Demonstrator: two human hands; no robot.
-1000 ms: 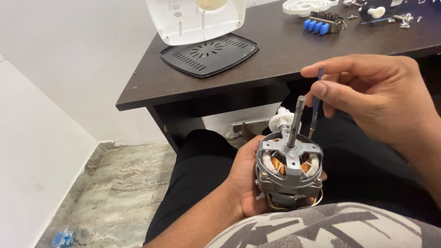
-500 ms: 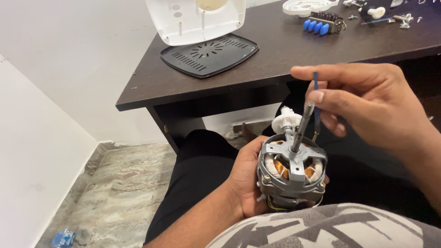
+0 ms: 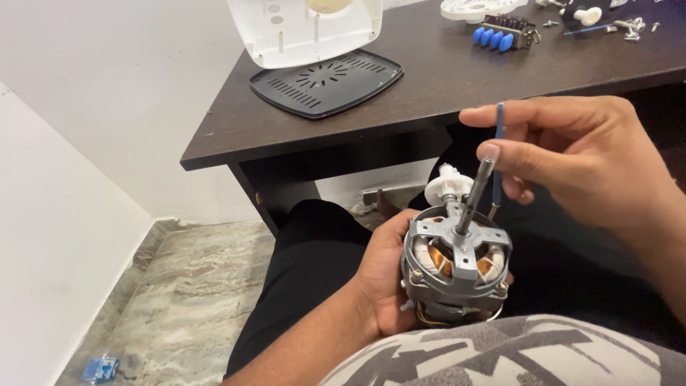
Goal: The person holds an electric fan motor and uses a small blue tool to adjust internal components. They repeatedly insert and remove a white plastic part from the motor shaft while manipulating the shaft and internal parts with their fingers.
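Note:
My left hand [image 3: 382, 275] grips a small grey electric motor [image 3: 454, 268] over my lap, with copper windings showing under its metal cross bracket. The motor's shaft [image 3: 471, 196] points up and away, and a white plastic gear [image 3: 446, 187] sits behind it. My right hand [image 3: 579, 154] hovers above the motor. It pinches a thin blue-handled tool [image 3: 498, 154] between thumb and fingers, tip down beside the bracket's far right edge, while the thumb rests on the top of the shaft.
A dark brown table [image 3: 429, 86] stands ahead, bearing a black vented base plate [image 3: 325, 82], a white plastic housing [image 3: 307, 28], a blue-buttoned switch block [image 3: 504, 32] and small loose parts [image 3: 607, 18]. Marble floor [image 3: 179, 300] lies at the left, beside a white wall.
My right hand has moved slightly left and down with the blue tool, closer to the shaft. The motor tilted a little in my left hand.

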